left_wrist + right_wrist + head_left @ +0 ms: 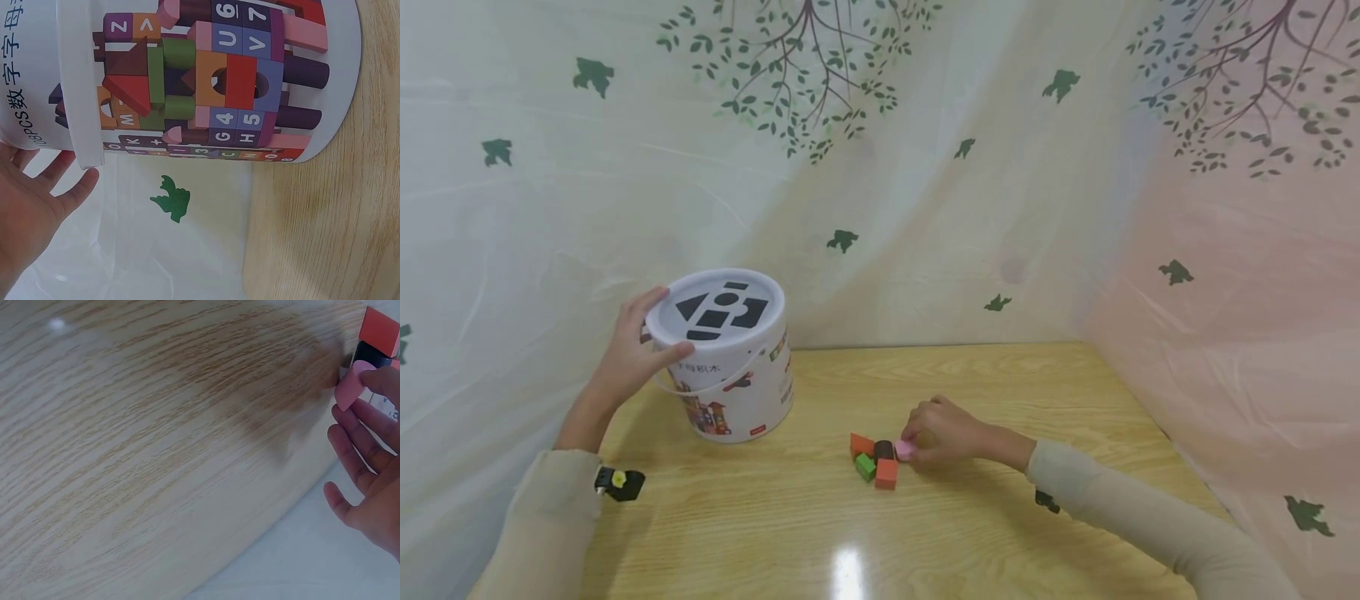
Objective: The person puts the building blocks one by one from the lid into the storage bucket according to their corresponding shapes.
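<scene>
A white lidded toy-block bucket point(737, 383) stands upright on the table at the left, its thin handle hanging across the front. My left hand point(636, 342) grips its upper rim, with the thumb at the near side and fingers at the far side. In the left wrist view those fingers point(78, 190) reach the rim beside the printed block picture. My right hand point(947, 432) pinches a pink rounded block point(351, 386) between thumb and fingers. Beside it are a dark cylinder block point(883, 451), a red-orange cube point(886, 475), a green block point(866, 467) and an orange block point(861, 445).
The wood-grain table point(1000, 533) ends at a pale curtain point(925, 250) printed with branches and green birds, which also runs along the right side. Black shape pictures mark the bucket's white lid point(748, 283). A small black device point(620, 482) sits at the left wrist.
</scene>
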The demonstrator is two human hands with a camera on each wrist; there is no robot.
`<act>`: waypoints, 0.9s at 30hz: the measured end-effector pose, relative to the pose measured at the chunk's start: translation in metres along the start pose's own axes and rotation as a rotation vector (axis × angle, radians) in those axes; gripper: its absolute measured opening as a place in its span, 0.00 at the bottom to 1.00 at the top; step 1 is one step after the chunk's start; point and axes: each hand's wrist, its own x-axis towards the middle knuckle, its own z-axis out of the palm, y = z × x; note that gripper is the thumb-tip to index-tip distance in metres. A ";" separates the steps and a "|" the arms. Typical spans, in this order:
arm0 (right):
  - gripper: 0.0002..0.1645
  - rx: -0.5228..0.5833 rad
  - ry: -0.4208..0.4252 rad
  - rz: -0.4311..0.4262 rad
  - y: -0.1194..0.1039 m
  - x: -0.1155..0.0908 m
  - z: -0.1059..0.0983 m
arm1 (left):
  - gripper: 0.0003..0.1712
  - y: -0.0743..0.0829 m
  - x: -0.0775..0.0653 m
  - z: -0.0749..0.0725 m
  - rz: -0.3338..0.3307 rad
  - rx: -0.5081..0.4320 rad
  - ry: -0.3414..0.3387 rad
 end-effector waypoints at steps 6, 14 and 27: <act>0.15 0.052 0.002 0.029 0.002 0.001 0.001 | 0.57 -0.005 0.001 0.000 -0.010 0.007 -0.004; 0.20 0.119 -0.043 0.041 0.007 0.005 0.002 | 0.58 -0.003 0.002 0.000 -0.003 0.002 0.003; 0.10 0.207 0.055 0.042 0.012 0.009 0.004 | 0.57 -0.005 0.001 -0.001 -0.005 0.002 -0.004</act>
